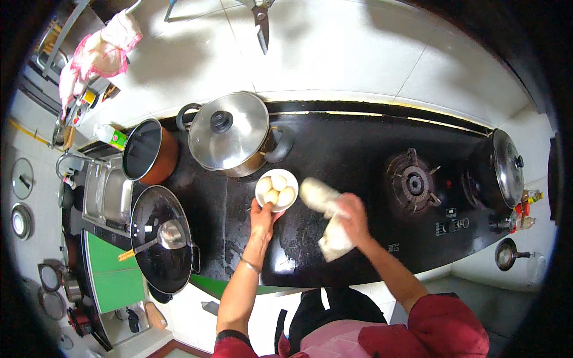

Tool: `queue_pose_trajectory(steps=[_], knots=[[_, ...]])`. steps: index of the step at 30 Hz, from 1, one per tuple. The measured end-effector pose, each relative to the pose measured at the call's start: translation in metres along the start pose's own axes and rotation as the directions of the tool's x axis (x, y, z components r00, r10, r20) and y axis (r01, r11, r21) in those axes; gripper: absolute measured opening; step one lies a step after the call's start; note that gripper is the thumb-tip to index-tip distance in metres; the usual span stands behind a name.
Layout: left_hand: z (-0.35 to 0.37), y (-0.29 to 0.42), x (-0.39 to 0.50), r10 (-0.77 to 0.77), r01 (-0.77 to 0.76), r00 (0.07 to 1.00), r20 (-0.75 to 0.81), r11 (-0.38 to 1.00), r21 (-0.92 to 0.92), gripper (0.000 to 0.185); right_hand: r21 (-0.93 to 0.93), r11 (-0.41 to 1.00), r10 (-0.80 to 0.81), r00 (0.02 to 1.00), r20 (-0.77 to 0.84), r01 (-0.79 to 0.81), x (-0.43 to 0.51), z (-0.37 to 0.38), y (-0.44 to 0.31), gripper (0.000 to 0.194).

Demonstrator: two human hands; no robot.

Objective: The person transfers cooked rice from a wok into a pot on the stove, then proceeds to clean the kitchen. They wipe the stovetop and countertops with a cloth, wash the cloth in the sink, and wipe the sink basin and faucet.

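Note:
My left hand (pixel 264 221) grips the near rim of a small white bowl (pixel 292 175), the thumb over its edge. Several pale, egg-shaped items (pixel 279 182), probably eggs, fill the bowl. To its right, my right hand (pixel 353 217) is shut on a whitish cloth (pixel 335 241), which is blurred and hangs out on both sides of the fist. Both hands are over the black countertop (pixel 309 250). Just behind the bowl stands a large steel pot (pixel 244 166) under a glass lid (pixel 241 116) with a black knob.
A gas burner (pixel 414 181) sits to the right, with a dark lidded pot (pixel 490 170) beyond it. On the left are a brown pot (pixel 163 159), a wok (pixel 156 268) holding a ladle (pixel 171 235), and a steel sink (pixel 118 192). Scissors (pixel 263 27) hang on the tiled wall.

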State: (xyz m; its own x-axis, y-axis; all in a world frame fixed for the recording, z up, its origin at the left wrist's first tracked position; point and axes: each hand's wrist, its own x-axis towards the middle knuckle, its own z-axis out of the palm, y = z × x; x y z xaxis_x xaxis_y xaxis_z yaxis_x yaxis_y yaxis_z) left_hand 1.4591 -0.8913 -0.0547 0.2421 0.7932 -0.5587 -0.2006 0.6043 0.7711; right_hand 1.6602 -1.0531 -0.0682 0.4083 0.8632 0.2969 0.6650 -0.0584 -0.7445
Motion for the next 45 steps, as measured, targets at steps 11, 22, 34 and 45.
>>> queue_pose_trajectory(steps=[11, 22, 34, 45], knots=[[0.006, 0.001, -0.044, 0.177, -0.145, 0.971, -0.162, 0.971, 0.192, 0.027, -0.311, 0.949, 0.074, 0.996, 0.056, -0.053, -0.039, -0.002, -0.007, 0.053], [-0.173, -0.132, -0.152, -0.442, 0.346, 0.895, -0.06, 0.773, -0.533, 0.041, 0.064, 0.926, -0.359, 0.817, 0.451, 0.372, -0.075, 0.139, -0.111, 0.042], [-0.188, -0.154, -0.14, -0.498, 0.399, 0.866, -0.044, 0.74, -0.541, 0.031, -0.204, 0.966, -0.056, 0.897, 0.439, 0.16, -0.104, 0.042, -0.107, 0.055], [-0.208, -0.137, -0.14, -0.419, 0.252, 0.89, -0.181, 0.782, -0.57, 0.027, -0.099, 0.873, -0.361, 0.77, 0.526, 0.477, 0.063, 0.256, -0.154, 0.041]])
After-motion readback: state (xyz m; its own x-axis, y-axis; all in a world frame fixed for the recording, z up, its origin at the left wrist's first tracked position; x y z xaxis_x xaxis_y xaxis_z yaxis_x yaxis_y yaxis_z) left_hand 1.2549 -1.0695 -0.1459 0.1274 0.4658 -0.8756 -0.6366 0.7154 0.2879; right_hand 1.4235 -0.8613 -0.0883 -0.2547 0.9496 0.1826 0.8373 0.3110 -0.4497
